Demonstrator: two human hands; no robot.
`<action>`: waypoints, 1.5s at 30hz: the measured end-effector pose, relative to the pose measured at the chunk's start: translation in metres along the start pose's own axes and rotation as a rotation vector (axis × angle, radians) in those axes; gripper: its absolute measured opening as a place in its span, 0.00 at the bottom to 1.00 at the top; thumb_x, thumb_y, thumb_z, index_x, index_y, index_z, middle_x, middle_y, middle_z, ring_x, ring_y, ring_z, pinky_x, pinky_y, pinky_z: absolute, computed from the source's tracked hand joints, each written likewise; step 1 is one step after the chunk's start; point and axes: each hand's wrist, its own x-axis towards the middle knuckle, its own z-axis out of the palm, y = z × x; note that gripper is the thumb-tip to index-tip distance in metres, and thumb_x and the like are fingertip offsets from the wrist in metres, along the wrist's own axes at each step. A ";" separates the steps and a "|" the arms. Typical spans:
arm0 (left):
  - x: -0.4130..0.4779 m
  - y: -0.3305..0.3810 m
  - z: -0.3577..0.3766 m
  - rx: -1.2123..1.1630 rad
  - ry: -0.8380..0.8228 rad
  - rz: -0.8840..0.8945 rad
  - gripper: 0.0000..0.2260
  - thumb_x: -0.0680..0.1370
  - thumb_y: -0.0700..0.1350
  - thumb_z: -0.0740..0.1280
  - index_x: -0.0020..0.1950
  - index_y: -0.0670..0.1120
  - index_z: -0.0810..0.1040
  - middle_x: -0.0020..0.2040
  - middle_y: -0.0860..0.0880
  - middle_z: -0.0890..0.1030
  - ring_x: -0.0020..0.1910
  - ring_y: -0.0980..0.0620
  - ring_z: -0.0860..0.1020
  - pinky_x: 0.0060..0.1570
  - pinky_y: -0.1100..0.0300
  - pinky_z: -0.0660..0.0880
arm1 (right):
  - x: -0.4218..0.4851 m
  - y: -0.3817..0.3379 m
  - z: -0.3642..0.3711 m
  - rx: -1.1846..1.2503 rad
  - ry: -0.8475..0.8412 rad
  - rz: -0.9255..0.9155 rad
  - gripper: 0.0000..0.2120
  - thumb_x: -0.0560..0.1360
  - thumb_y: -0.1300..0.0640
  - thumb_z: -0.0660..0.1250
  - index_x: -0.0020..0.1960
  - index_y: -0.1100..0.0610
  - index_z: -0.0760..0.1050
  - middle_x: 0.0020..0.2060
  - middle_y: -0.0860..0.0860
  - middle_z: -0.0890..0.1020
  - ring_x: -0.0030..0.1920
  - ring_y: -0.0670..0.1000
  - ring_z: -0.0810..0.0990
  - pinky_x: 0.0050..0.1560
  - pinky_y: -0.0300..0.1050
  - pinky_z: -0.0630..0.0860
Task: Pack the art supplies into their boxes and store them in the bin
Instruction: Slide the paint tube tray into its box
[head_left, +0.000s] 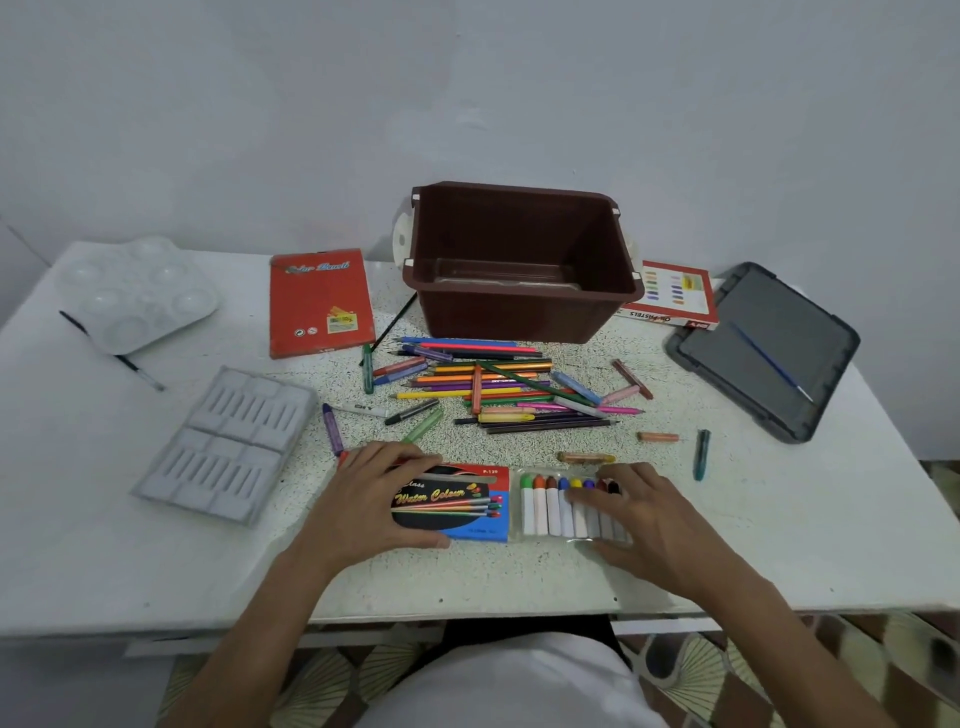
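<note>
Two hands are engaged at the near edge of the tabletop (156, 561): the water colour box (457, 499) is clasped in the grip of the left hand (363, 499), likely for steadying, while the pen tray (540, 512) at its right end is pressed under the flat fingers of the right hand (644, 514). The bin (519, 317) is set open behind the loose pencils (498, 389).

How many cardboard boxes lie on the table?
3: the red pencil box left of the bin, the oil pastels box right of it, the water colour box held by the left hand. Others could hide behind the bin.
</note>
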 end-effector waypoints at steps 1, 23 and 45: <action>0.000 0.000 0.000 -0.001 0.001 0.001 0.43 0.64 0.80 0.61 0.71 0.55 0.73 0.63 0.58 0.73 0.62 0.58 0.67 0.62 0.60 0.60 | 0.001 0.000 0.002 -0.008 -0.013 -0.013 0.27 0.70 0.37 0.69 0.67 0.41 0.72 0.56 0.51 0.78 0.53 0.54 0.76 0.48 0.50 0.78; 0.000 0.003 0.000 -0.036 0.019 0.054 0.41 0.65 0.77 0.66 0.70 0.55 0.73 0.64 0.58 0.74 0.62 0.57 0.71 0.61 0.58 0.64 | 0.018 -0.013 0.007 0.040 -0.042 -0.034 0.28 0.71 0.33 0.61 0.69 0.40 0.70 0.55 0.50 0.77 0.55 0.54 0.75 0.49 0.51 0.77; 0.005 0.009 0.006 0.008 0.059 -0.001 0.40 0.65 0.78 0.64 0.69 0.55 0.74 0.62 0.58 0.75 0.61 0.57 0.70 0.60 0.57 0.65 | 0.010 -0.036 0.020 0.381 0.342 0.301 0.20 0.75 0.45 0.69 0.65 0.49 0.74 0.66 0.49 0.73 0.62 0.51 0.69 0.55 0.47 0.73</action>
